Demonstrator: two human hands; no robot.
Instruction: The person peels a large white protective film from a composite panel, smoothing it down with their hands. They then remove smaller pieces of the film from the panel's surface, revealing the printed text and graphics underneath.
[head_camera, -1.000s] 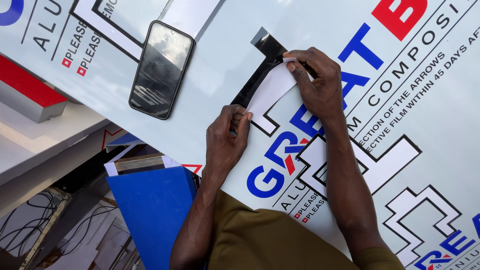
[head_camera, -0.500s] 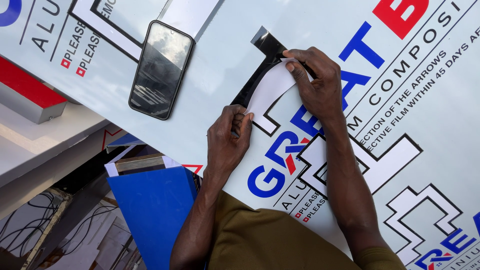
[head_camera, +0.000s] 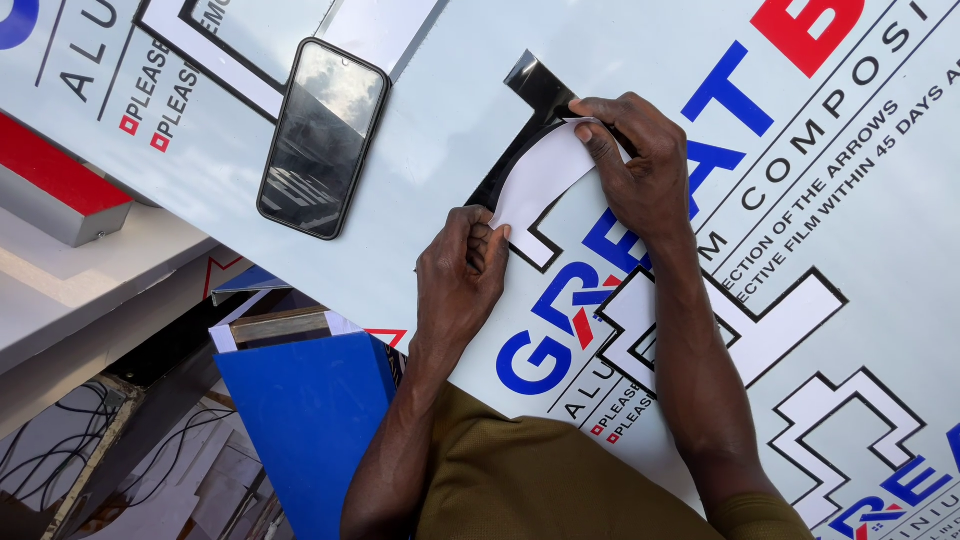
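Where the white protective film (head_camera: 540, 180) curls up off the large printed panel (head_camera: 440, 120), it bares a glossy black cut-out shape (head_camera: 535, 85) beneath. That film strip is pale, thin and bowed into an arch near the panel's middle. Its upper end is pinched by the right hand (head_camera: 640, 170), its lower end by the left hand (head_camera: 465, 270). Off to one side, a dark phone (head_camera: 322, 138) lies flat on the panel.

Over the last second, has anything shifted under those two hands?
Barely. The right hand has lifted the white film strip slightly more off the black cut-out shape, so the strip bows a little higher. The left hand still pinches its lower end. The phone and printed panel have not moved.
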